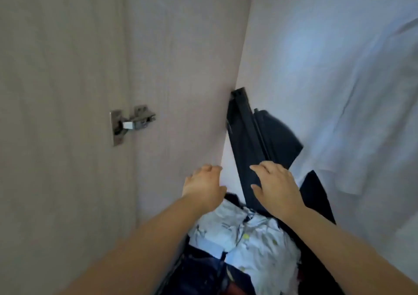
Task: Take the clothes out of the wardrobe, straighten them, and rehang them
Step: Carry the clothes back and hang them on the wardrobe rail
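Looks early, nothing rehung yet. My right hand [278,188] lies flat, fingers spread, on the dark navy hanging garment [246,136]; left hand [203,186] just beside it, loosely curled, empty. Crumpled white patterned shirt [255,245] below it.

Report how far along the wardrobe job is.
Done: a white shirt hangs at the right; whether it was straightened cannot be told. In hand: the right hand rests on a dark garment; the left hand holds nothing. Left: the crumpled patterned garment below needs straightening and hanging.
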Demonstrator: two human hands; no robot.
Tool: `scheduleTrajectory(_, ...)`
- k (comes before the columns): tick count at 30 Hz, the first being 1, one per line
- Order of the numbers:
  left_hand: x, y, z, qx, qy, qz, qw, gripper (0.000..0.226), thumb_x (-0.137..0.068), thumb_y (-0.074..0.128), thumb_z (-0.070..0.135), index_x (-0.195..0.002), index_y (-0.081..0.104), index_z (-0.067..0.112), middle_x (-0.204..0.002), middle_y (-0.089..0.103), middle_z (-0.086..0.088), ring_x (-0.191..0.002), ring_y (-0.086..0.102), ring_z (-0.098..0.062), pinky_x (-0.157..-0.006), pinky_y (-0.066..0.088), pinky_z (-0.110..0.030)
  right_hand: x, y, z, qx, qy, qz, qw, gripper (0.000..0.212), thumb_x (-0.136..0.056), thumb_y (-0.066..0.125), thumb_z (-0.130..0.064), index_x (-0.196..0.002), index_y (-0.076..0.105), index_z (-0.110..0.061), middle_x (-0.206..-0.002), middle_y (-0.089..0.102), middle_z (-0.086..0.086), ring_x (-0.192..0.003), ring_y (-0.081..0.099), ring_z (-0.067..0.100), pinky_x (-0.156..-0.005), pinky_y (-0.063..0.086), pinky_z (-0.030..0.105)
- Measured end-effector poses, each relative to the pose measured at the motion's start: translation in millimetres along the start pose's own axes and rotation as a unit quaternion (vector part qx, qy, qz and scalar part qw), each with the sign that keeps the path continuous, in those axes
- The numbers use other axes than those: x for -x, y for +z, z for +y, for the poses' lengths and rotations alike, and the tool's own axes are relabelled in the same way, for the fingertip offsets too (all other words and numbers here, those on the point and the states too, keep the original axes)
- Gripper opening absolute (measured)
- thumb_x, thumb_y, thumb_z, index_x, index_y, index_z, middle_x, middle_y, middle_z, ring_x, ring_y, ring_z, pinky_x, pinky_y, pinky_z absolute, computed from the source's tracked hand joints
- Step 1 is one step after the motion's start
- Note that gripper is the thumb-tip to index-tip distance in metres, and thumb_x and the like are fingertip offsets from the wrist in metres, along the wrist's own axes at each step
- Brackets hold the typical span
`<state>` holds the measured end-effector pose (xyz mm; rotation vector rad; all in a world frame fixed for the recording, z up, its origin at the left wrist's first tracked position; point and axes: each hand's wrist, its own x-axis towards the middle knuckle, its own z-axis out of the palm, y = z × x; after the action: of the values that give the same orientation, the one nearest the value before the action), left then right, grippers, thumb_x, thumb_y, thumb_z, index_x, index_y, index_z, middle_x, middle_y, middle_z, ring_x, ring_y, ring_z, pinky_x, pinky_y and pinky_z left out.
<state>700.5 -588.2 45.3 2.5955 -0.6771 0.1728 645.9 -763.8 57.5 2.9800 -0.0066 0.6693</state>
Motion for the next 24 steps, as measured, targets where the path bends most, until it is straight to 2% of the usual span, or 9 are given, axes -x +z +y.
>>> scheduleTrajectory(6, 124.1, 52.9, -90.5, 0.004, -0.159, -0.046, 0.986, 0.053, -0.091, 0.045, 0.033, -0.141, 0.030, 0.022, -0.142, 0.037, -0.003, -0.126, 0.038, -0.025, -0.100, 0.032, -0.036, 61.2, 97.3, -97.7, -0.067, -0.125, -0.133, 0.981, 0.044, -0.091, 0.047, -0.035, -0.133, 0.041, -0.027, -0.130, 0.043, -0.007, -0.116, 0.044, 0.014, -0.099, 0.033, 0.026)
scheduleTrajectory(9, 192.8, 72.5, -120.8, 0.010, -0.257, -0.040, 0.966, 0.052, -0.088, 0.046, 0.034, -0.138, 0.034, 0.026, -0.139, 0.040, 0.000, -0.125, 0.040, -0.023, -0.100, 0.032, -0.035, 89.2, 133.0, -142.7, -0.102, -0.210, -0.182, 0.955, 0.045, -0.092, 0.044, -0.037, -0.136, 0.039, -0.028, -0.130, 0.042, -0.007, -0.118, 0.043, 0.015, -0.099, 0.032, 0.026)
scheduleTrajectory(12, 268.0, 90.7, -134.2, 0.011, -0.369, -0.020, 0.929, 0.049, -0.089, 0.046, 0.036, -0.136, 0.035, 0.029, -0.138, 0.042, 0.003, -0.125, 0.041, -0.020, -0.101, 0.031, -0.033, 113.0, 155.5, -181.6, -0.130, -0.302, -0.225, 0.917, 0.046, -0.093, 0.045, -0.036, -0.138, 0.037, -0.027, -0.134, 0.040, -0.008, -0.121, 0.041, 0.015, -0.101, 0.032, 0.027)
scheduleTrajectory(18, 400.7, 105.6, -117.5, 0.009, -0.600, 0.054, 0.798, 0.051, -0.092, 0.046, 0.039, -0.139, 0.033, 0.026, -0.143, 0.038, 0.002, -0.128, 0.039, -0.020, -0.103, 0.032, -0.032, 159.7, 168.0, -255.6, -0.154, -0.515, -0.250, 0.805, 0.049, -0.090, 0.048, -0.032, -0.137, 0.036, -0.030, -0.132, 0.042, -0.008, -0.116, 0.044, 0.017, -0.096, 0.034, 0.027)
scheduleTrajectory(24, 517.0, 102.2, -66.2, -0.006, -0.744, 0.137, 0.654, 0.047, -0.093, 0.046, 0.038, -0.137, 0.037, 0.023, -0.140, 0.042, 0.000, -0.124, 0.044, -0.022, -0.098, 0.037, -0.034, 237.3, 142.1, -332.5, -0.178, -0.669, -0.247, 0.678, 0.047, -0.092, 0.046, -0.036, -0.137, 0.038, -0.026, -0.133, 0.045, -0.003, -0.118, 0.045, 0.019, -0.097, 0.033, 0.029)
